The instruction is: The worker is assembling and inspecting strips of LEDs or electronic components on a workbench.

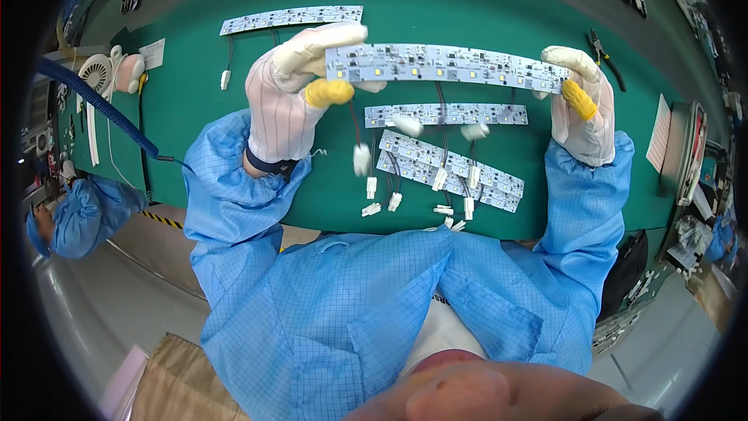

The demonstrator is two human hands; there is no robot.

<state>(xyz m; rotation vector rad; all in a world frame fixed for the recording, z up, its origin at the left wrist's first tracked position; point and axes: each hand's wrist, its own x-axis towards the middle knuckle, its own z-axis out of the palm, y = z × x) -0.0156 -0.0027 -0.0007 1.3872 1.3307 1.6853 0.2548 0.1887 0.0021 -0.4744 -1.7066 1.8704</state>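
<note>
A long, slightly curved white LED circuit board (446, 64) is held up above the green mat, its component side facing me. My left hand (287, 82), in a striped white glove with a yellow thumb cover, pinches its left end. Its right end is between the thumb and fingers of my right hand (583, 105), gloved alike. Dark wires with white plugs hang from the board; one plug (361, 160) is blurred. Below it on the mat lie another LED board (499, 114) and a slanted group of overlapping boards (452, 170), with several white connectors around them.
Beyond my left hand lies a separate LED board (292, 19) with a wired plug. Pliers (598, 45) rest at the far right. A small fan (97, 74) and a coiled blue cord (97, 105) are at the left. A person in blue (89, 214) sits further left.
</note>
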